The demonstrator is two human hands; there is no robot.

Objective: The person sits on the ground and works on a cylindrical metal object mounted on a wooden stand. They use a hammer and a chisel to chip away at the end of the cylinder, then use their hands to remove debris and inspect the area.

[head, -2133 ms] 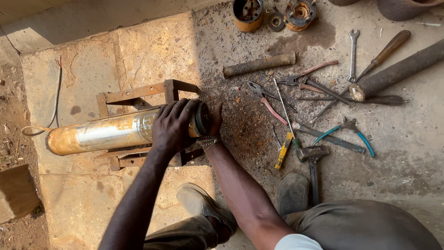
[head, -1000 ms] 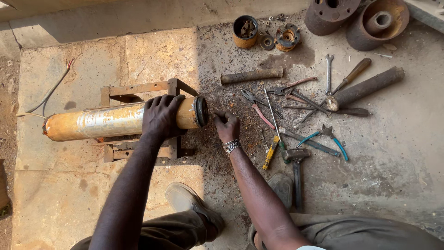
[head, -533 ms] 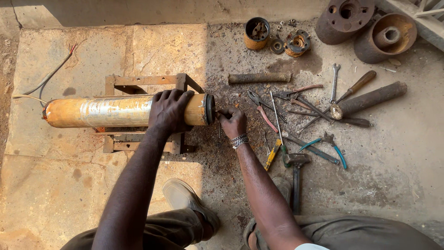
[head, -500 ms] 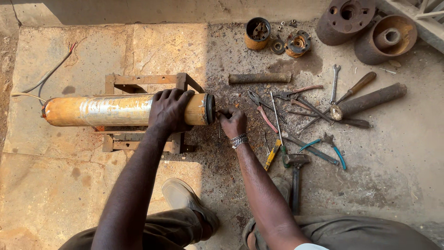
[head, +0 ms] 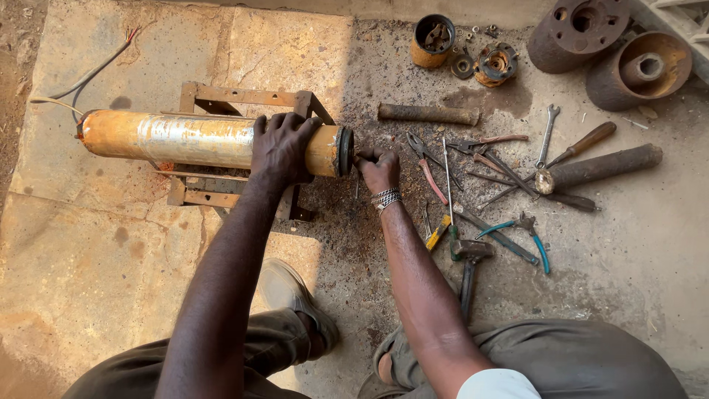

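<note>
A long rusty yellow-and-silver metal cylinder lies sideways on a low rusted metal frame. My left hand presses down on the cylinder near its right end, fingers spread over the top. My right hand, with a metal bracelet on the wrist, is at the cylinder's dark end cap, fingers pinched on a small thin tool or part that is too small to name.
Hand tools lie scattered on the ground to the right: pliers, a spanner, a hammer, screwdrivers, a thick rusty bar, a short pipe. Rusty round housings and a can stand at the back. Wires trail at the left.
My right hand has moved from the ground beside the cylinder up to its end cap. The view has shifted, and my left hand keeps its hold on the cylinder.
</note>
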